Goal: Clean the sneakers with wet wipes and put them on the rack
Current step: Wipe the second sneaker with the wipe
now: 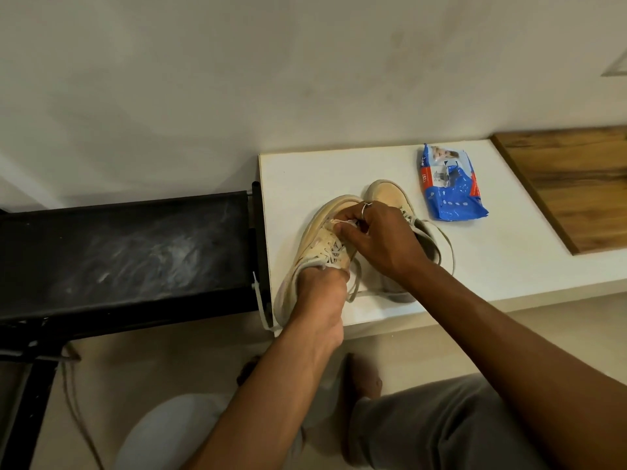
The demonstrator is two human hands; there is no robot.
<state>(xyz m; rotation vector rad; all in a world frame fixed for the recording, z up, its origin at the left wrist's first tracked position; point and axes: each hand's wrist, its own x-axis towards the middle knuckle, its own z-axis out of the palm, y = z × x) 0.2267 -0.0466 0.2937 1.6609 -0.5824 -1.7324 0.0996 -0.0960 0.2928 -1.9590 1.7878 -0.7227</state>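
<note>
Two cream sneakers stand on a white shelf top (pixel 305 171). My left hand (pixel 320 300) grips the heel end of the left sneaker (pixel 319 232), fingers inside its opening, tilting it up. My right hand (pixel 376 239), with a ring on one finger, presses a small white wet wipe (pixel 341 222) against that sneaker's toe area near the laces. Partly hidden behind my right hand, the second sneaker (pixel 386 195) sits just to the right. A blue pack of wet wipes (pixel 451 188) lies on the shelf top further right.
A black shoe rack (pixel 129 252) with a dusty fabric shelf stands to the left, touching the white shelf. A wooden board (pixel 576 184) lies at the right. The wall is close behind. My knees and a bare foot (pixel 364 378) are on the floor below.
</note>
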